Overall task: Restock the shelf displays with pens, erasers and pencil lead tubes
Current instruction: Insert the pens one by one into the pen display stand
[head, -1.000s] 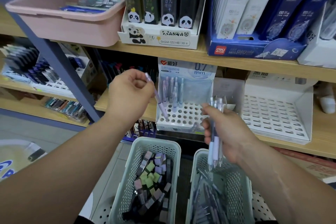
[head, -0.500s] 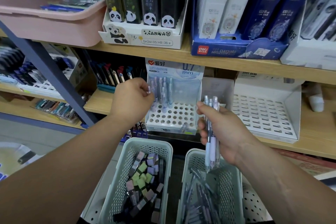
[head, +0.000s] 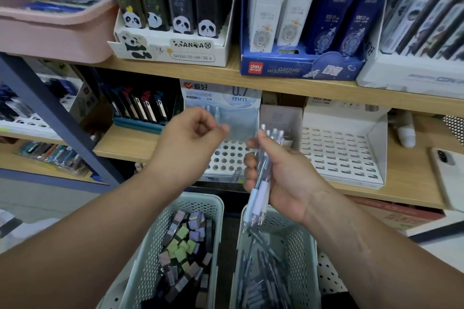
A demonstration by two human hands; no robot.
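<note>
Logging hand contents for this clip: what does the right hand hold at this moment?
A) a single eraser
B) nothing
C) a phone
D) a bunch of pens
D: the right hand has its fingers curled round a bunch of pens, held roughly upright above the right basket.
</note>
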